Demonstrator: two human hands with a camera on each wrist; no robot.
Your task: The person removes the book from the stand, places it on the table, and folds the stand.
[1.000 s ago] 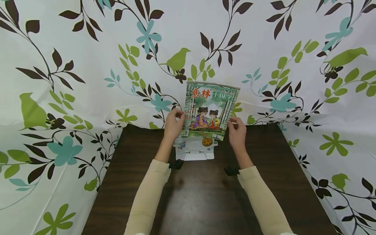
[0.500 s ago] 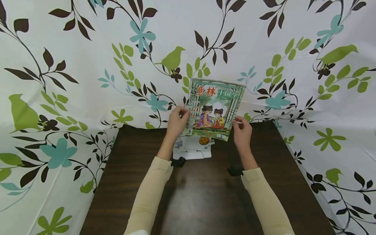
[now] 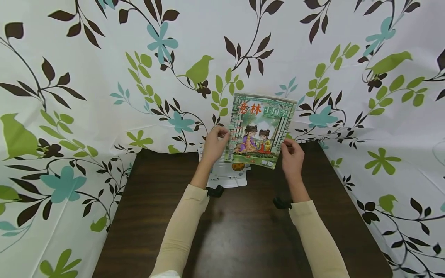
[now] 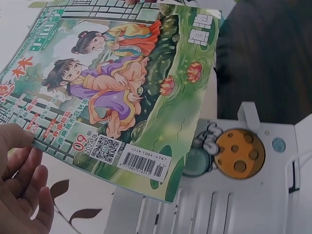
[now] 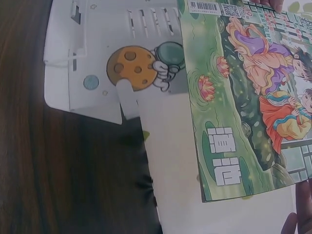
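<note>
A magazine with a green cover and two drawn children is held up in the air, tilted a little clockwise in the head view. My left hand pinches its left edge, thumb on the cover in the left wrist view. With my right hand I grip the lower right edge; in the right wrist view only parts of those fingers show. Behind and below the magazine stands a white book stand with a cartoon orange planet. The magazine hides much of the stand's upper part in the head view.
The stand rests near the back of a dark wooden table. A white curtain printed with leaves and birds hangs behind and along the sides. Black wrist straps sit at both wrists.
Both hands have carried the magazine to the right relative to the stand, uncovering a bit more of the stand's left side. The head view has shifted slightly. Both grips stay the same.
</note>
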